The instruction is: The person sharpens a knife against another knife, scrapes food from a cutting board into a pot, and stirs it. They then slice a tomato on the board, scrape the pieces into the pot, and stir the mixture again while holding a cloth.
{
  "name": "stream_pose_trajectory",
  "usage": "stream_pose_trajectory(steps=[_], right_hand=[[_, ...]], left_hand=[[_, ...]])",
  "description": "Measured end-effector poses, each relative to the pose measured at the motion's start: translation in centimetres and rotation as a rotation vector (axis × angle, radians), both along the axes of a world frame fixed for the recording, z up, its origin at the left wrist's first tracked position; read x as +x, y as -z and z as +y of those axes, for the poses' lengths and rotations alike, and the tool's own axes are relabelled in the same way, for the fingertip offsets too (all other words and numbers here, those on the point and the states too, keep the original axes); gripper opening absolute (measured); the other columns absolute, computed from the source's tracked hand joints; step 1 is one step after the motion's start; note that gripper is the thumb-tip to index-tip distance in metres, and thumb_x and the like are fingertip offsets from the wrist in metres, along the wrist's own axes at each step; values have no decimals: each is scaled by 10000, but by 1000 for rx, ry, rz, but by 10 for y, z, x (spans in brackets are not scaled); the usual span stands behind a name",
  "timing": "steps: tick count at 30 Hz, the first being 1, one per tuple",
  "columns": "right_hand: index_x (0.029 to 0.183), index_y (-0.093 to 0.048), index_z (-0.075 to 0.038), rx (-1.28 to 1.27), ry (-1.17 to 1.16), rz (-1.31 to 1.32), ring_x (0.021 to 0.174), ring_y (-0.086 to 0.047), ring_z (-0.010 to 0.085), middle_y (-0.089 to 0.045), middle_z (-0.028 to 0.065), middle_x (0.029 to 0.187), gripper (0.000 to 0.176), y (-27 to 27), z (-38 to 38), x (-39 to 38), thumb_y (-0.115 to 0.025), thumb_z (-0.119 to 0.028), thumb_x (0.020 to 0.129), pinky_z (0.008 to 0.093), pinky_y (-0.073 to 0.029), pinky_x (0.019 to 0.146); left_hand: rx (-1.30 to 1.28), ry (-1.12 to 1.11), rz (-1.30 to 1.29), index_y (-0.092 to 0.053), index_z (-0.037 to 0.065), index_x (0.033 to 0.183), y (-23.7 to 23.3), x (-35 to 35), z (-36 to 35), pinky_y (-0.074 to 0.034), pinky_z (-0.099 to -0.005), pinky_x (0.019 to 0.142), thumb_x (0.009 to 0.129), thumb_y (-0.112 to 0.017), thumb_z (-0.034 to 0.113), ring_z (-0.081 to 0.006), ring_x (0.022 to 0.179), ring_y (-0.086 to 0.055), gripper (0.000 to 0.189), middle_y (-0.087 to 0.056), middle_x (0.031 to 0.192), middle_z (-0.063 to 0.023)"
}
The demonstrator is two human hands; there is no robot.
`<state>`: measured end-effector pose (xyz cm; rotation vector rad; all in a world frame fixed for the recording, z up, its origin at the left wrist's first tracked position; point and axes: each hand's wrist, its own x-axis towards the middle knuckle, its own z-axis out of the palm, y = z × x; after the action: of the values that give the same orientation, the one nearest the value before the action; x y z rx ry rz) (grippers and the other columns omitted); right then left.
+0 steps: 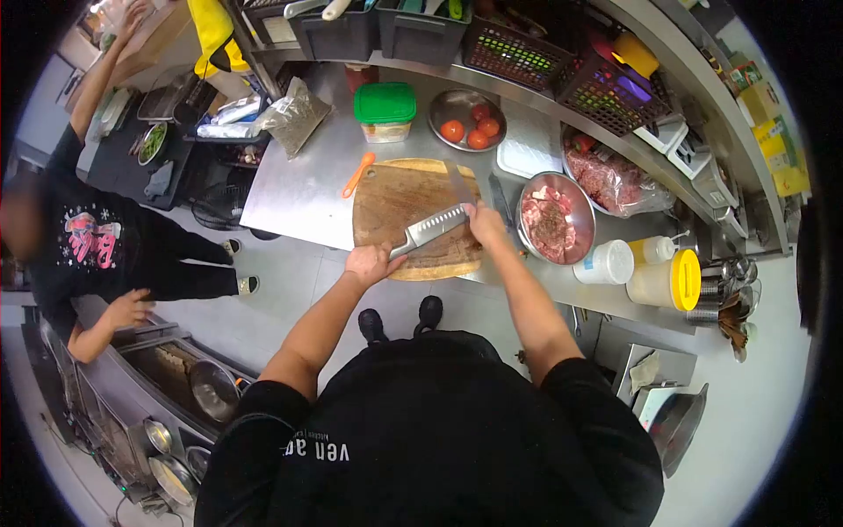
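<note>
My left hand point(369, 264) is closed round the handle of a wide kitchen knife point(436, 227) with a row of dimples along its blade. The blade slants across the wooden cutting board point(395, 200), its tip close to my right hand point(486, 225). My right hand is closed too, and a second narrow blade point(458, 184) points away from it over the board; its handle is hidden in my fingers. An orange-handled tool point(358, 175) lies by the board's left edge. Beside the right edge is a dark, slim knife point(501, 198).
A steel bowl of cut meat point(551, 224) stands right of the board, with white tubs point(606, 263) nearby. Behind are a pan of tomatoes point(453, 132) and a green-lidded box point(385, 104). A shelf with crates point(514, 50) overhangs. Another person point(88, 237) stands at left.
</note>
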<state>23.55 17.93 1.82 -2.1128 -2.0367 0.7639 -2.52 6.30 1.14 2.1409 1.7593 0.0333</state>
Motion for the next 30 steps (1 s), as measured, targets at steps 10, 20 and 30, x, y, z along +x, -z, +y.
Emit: stream_pose_trajectory(steps=[10, 20, 30], right_hand=[[1355, -455, -204, -122, -116, 59, 906, -625, 436, -638, 280, 980, 413, -19, -118, 39, -347, -372, 994, 501, -487, 776], [1390, -423, -234, -103, -89, 104, 838, -640, 424, -651, 263, 896, 432, -66, -122, 26, -313, -369, 994, 511, -494, 780], [1396, -412, -222, -238, -167, 127, 1115, -555, 403, -602, 266, 1143, 467, -58, -76, -66, -267, -403, 991, 467, -416, 947]], left_hand=[[2, -2, 2, -575, 58, 894, 7, -2, 1, -538, -472, 610, 882, -475, 586, -368, 656, -665, 538, -666, 707, -189], [31, 13, 15, -573, 57, 881, 5, -1, 1, -536, -460, 596, 873, -506, 568, -364, 668, -667, 515, -670, 721, -188], [123, 15, -24, -594, 51, 851, 12, -4, -1, -537, -458, 573, 869, -514, 567, -367, 633, -663, 522, -653, 661, -193]])
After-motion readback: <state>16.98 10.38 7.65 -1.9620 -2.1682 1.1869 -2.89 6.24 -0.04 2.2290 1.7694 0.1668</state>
